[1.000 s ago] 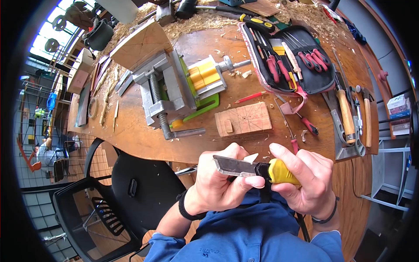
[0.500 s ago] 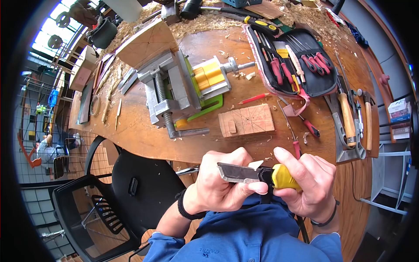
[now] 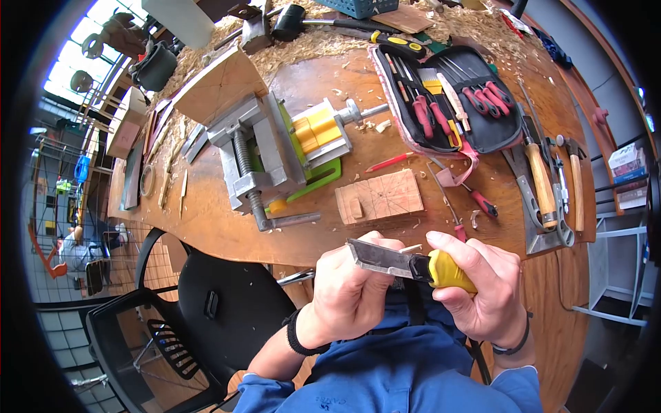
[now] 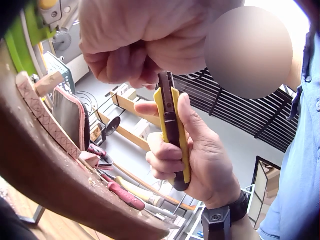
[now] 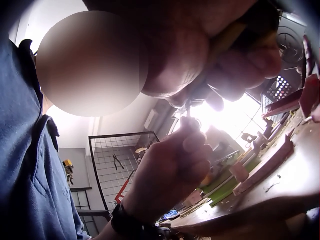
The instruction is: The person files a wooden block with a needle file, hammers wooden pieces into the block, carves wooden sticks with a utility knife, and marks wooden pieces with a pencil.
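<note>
In the head view my right hand grips a yellow snap-off utility knife, its blade out and pointing left. That blade lies across my left hand, whose fingers are curled. A thin pale tip of a small wood piece shows just above the blade; the rest is hidden in the left fingers. The left wrist view shows the knife handle wrapped by the right fingers, with the thumb along its side. In the right wrist view the left hand is a fist below the right.
On the workbench ahead lie a marked wooden block, a red pencil and a metal vise holding a board. A tool case, a file and a hammer are to the right. A black chair stands left.
The left thumb, earlier lying below the blade near the handle, is now drawn back from there. The wood tip has turned from a wide triangle to a thin edge. The right hand keeps its grip.
</note>
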`<state>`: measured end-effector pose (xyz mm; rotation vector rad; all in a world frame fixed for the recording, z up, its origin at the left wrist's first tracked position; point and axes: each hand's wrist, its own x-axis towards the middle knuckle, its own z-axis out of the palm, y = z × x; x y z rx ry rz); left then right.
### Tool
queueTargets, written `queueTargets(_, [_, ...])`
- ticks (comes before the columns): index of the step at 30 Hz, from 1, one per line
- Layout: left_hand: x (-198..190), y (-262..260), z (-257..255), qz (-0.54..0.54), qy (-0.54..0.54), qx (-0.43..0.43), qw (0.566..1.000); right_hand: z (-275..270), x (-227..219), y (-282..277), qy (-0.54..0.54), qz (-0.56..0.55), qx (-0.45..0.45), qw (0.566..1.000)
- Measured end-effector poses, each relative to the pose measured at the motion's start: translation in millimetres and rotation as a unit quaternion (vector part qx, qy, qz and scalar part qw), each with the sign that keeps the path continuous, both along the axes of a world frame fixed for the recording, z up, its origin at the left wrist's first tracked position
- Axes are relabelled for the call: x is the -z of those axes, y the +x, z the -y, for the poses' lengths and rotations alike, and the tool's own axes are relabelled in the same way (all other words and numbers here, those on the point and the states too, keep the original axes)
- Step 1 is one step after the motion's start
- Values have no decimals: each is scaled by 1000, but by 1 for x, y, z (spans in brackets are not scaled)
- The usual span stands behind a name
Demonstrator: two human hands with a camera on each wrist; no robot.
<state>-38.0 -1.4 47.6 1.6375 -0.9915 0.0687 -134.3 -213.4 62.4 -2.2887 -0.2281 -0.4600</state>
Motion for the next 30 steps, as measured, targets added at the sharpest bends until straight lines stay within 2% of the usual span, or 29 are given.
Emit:
queueTargets(2, [-2, -4, -3, -68, 32, 4, 997, 0, 1, 1, -2, 0, 3, 1000])
queueTargets(3, [-2, -4, -3, -69, 32, 5, 997, 1, 2, 1, -6, 0, 3, 1000])
queueTargets(5, [-3, -6, -1, -148, -13, 19, 989, 5, -2, -1, -26, -7, -17, 1000])
queueTargets(6, [-6, -7, 1, -149, -12, 18, 989, 7, -3, -1, -46, -12, -38, 998])
queueTargets(8, [-15, -10, 5, -230, -28, -19, 973, 4, -2, -3, -31, -9, -25, 999])
queueTargets(9, [-8, -10, 3, -229, -39, 12, 973, 3, -2, -4, -18, -5, -11, 1000])
queueTargets(14, [-11, -10, 1, -205, -31, 40, 977, 3, 2, -1, -17, 7, 12, 1000])
queueTargets(20, [-10, -10, -3, -248, -50, 63, 966, 4, 2, -1, -33, 4, 11, 999])
queueTargets(23, [-8, -9, -7, -383, -91, 114, 912, 4, 4, 0, -38, 5, 8, 999])
queueTargets(26, [-16, -12, -2, -376, -89, 110, 916, 5, 3, 0, -34, 1, 5, 999])
queueTargets(27, [-24, -16, -3, -474, -122, 141, 860, 6, 3, 0, -31, -5, 3, 1000])
queueTargets(28, [-20, -8, -9, -394, -59, 161, 903, 6, 3, 0, -31, -5, 1, 999])
queueTargets(30, [-17, -10, 1, -279, -66, 124, 950, 5, 4, 0, -19, -1, -8, 1000])
